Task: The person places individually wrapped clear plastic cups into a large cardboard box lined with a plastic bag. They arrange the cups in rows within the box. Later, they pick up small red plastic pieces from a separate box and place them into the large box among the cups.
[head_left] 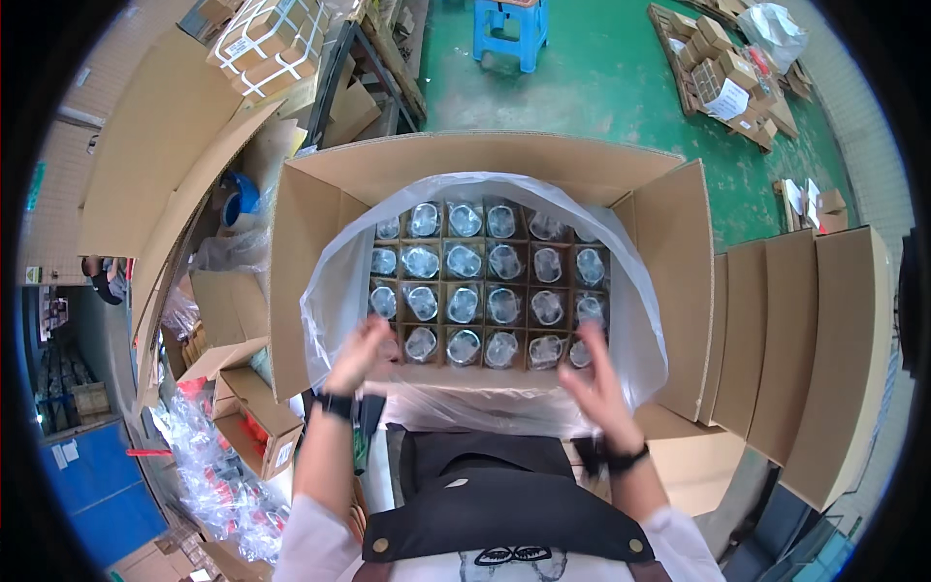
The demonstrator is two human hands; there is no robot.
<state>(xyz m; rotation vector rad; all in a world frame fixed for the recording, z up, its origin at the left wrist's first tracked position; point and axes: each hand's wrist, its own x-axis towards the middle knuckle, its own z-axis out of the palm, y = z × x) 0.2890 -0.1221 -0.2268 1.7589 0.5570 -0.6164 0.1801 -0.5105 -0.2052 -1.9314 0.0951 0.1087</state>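
Note:
In front of me stands an open cardboard box (485,150), lined with a clear plastic bag (339,262) whose mouth is spread over the walls. A cardboard divider grid (441,315) fills it. Most cells hold a round, metallic-looking part (464,260) wrapped in clear film; the exact kind is unclear. My left hand (361,354) hovers by the near left corner of the grid, fingers loosely bent and apart. At the near right corner, my right hand (601,390) has its thumb and fingers spread. Neither hand visibly holds anything.
Several empty-looking cartons (824,359) line up at the right. On the left lie a small open box (257,422) and a heap of plastic-wrapped red items (218,475). Beyond the box are a blue stool (511,34) and a pallet with small cartons (727,73).

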